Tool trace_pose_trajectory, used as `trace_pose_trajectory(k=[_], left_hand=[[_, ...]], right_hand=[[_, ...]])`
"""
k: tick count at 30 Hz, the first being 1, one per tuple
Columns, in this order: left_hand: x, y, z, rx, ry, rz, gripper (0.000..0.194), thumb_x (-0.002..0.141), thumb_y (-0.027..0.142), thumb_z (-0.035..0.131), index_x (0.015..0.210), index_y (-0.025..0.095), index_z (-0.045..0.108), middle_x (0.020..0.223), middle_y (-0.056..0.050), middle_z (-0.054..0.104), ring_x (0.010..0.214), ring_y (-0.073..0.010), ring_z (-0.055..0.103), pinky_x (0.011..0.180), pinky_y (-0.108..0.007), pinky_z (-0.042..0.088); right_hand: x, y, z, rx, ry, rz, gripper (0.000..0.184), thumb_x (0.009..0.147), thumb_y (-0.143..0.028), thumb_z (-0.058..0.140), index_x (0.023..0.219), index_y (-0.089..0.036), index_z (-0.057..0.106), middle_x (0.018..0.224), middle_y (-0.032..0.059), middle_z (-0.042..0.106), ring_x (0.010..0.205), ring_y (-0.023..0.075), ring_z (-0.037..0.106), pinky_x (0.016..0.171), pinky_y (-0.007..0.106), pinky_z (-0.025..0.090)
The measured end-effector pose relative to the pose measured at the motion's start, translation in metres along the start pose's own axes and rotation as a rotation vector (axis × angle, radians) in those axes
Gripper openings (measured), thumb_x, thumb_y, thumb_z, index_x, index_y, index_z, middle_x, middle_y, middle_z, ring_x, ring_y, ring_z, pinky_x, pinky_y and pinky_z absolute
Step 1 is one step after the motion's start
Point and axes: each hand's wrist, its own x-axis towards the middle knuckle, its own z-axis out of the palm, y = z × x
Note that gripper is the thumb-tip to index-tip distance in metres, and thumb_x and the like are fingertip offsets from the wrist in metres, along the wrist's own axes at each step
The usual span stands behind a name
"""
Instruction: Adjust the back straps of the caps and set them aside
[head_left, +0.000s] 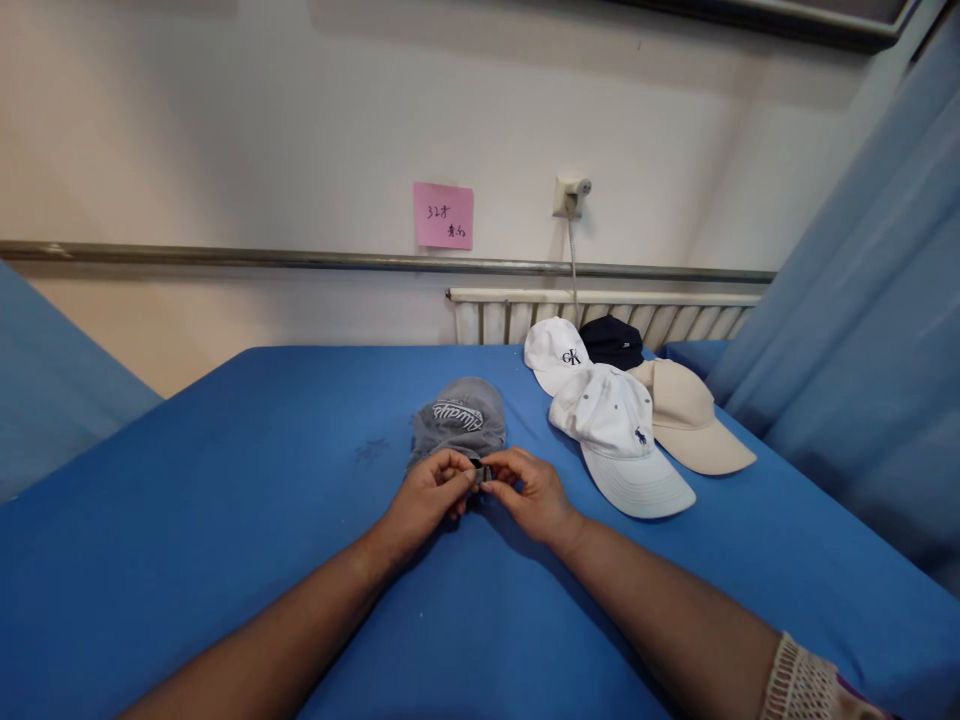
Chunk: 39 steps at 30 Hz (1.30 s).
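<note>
A grey baseball cap (pixel 459 415) with white lettering lies on the blue-covered table, its back edge toward me. The fingers of my left hand (pixel 435 490) pinch the left part of its adjustable strap (pixel 482 474). Opposite, my right hand (pixel 531 490) grips the strap's other side between thumb and forefinger. A dark strip and what looks like a small buckle show between the fingertips. The fingers hide the strap's ends, so I cannot tell how it is fastened.
To the right sit a white cap (pixel 555 350) with letters, a navy cap (pixel 611 342), a white cap with a horse logo (pixel 607 420) and a beige cap (pixel 686 405). Behind the blue table (pixel 225 480) stand a radiator (pixel 495 320) and a wall. Blue curtains (pixel 855 300) hang at both sides.
</note>
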Motion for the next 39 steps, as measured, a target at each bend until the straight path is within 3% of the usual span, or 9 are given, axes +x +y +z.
trace_pose_trajectory(k=[9,16,23,26,29,34,39], left_hand=[[-0.002,0.005,0.002,0.036,-0.007,0.046,0.023,0.074,0.038,0.068,0.075,0.016,0.060,0.060,0.004,0.054,0.050,-0.0086,0.048,0.048,-0.021,0.039],[-0.002,-0.001,0.004,0.009,0.030,0.087,0.027,0.075,0.033,0.069,0.093,0.017,0.059,0.071,0.002,0.058,0.056,-0.0102,0.054,0.051,-0.023,0.044],[-0.001,-0.001,0.003,-0.025,0.020,0.091,0.029,0.076,0.033,0.068,0.097,0.017,0.058,0.072,0.002,0.058,0.055,-0.0093,0.052,0.049,-0.022,0.043],[0.000,-0.003,0.002,-0.004,0.005,0.110,0.028,0.077,0.033,0.067,0.099,0.016,0.059,0.076,0.001,0.060,0.055,-0.0094,0.052,0.051,-0.023,0.044],[0.001,-0.008,0.000,0.080,0.003,0.179,0.027,0.079,0.032,0.064,0.101,0.017,0.061,0.080,-0.001,0.062,0.059,-0.0114,0.055,0.056,-0.026,0.047],[-0.001,-0.012,-0.002,0.353,-0.008,0.381,0.022,0.086,0.028,0.058,0.105,0.020,0.065,0.097,-0.005,0.068,0.087,-0.0186,0.063,0.079,-0.034,0.051],[-0.005,-0.008,0.000,0.588,-0.009,0.477,0.028,0.085,0.022,0.059,0.113,0.022,0.061,0.103,-0.005,0.068,0.089,-0.0181,0.063,0.079,-0.032,0.051]], right_hand=[[0.000,-0.002,-0.001,-0.043,-0.045,-0.026,0.020,0.081,-0.020,0.068,0.101,-0.023,0.070,0.084,0.0013,0.064,0.071,0.0142,0.058,0.066,0.026,0.049],[0.000,-0.003,-0.001,-0.012,-0.008,0.006,0.020,0.082,-0.023,0.066,0.102,-0.022,0.070,0.086,0.0027,0.065,0.073,0.0149,0.060,0.067,0.027,0.050],[-0.001,-0.001,0.006,0.077,0.106,0.204,0.021,0.075,-0.028,0.072,0.092,-0.019,0.062,0.077,0.0001,0.067,0.068,0.0154,0.062,0.066,0.029,0.051],[-0.002,0.001,0.007,0.144,0.076,0.217,0.018,0.076,-0.031,0.071,0.084,-0.019,0.061,0.076,0.0008,0.068,0.069,0.0159,0.063,0.068,0.030,0.052],[-0.003,0.000,0.005,0.182,0.032,0.191,0.015,0.079,-0.031,0.068,0.087,-0.019,0.063,0.079,0.0012,0.068,0.072,0.0161,0.063,0.070,0.030,0.052],[-0.004,0.003,0.003,0.202,-0.005,0.166,0.012,0.085,-0.029,0.059,0.090,-0.019,0.065,0.086,0.0030,0.070,0.078,0.0168,0.064,0.076,0.032,0.052],[-0.004,0.007,0.007,0.220,0.030,0.186,0.011,0.084,-0.030,0.061,0.085,-0.020,0.063,0.083,0.0027,0.069,0.076,0.0174,0.065,0.075,0.032,0.052]])
